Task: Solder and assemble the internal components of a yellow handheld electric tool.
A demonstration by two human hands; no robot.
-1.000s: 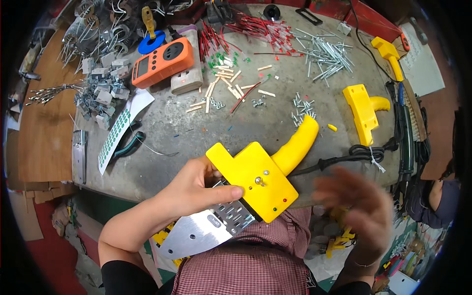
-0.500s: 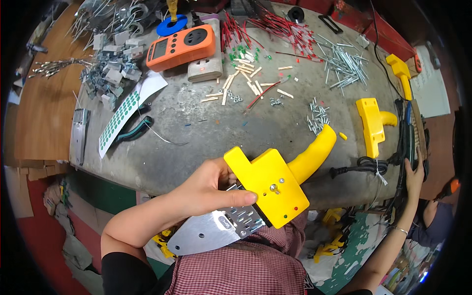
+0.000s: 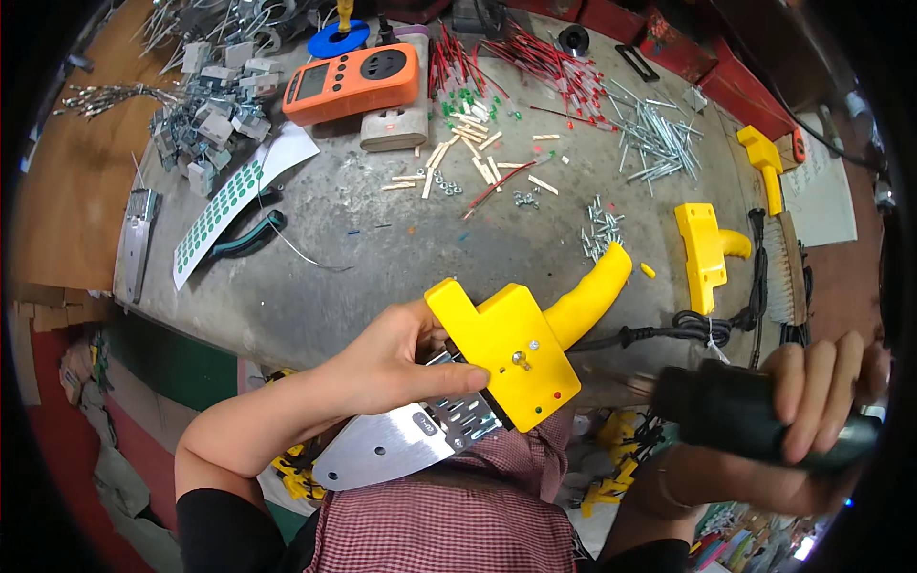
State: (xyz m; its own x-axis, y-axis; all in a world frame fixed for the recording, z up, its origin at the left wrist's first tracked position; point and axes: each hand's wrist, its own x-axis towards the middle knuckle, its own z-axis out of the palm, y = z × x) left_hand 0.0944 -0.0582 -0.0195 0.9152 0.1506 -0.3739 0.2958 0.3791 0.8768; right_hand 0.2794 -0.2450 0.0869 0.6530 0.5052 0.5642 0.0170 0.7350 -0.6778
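My left hand [image 3: 387, 361] grips a yellow plastic tool housing [image 3: 506, 334] with a curved handle, thumb on its face, above my lap. A pointed silver metal plate [image 3: 377, 454] with holes and a slotted bracket sticks out of the housing toward the lower left. On the housing's face are a metal stud and small red and green lights. To the right, my right hand [image 3: 826, 392] is closed round a dark cylindrical power screwdriver [image 3: 721, 411], its tip toward the housing but apart from it. Motion smears the screwdriver.
Screws [image 3: 602, 229], wooden-looking strips [image 3: 468, 134], long metal rods [image 3: 659, 134] and red wires [image 3: 564, 72] lie on the grey bench. An orange meter [image 3: 353, 86] stands at the back. Pliers [image 3: 250, 239] rest at left; another yellow housing [image 3: 702, 253] and a black cable [image 3: 702, 329] sit at right.
My right hand has come from the bench's right edge inward and down, now holding the dark power screwdriver. The yellow housing has shifted slightly left in the picture, still in my left hand.
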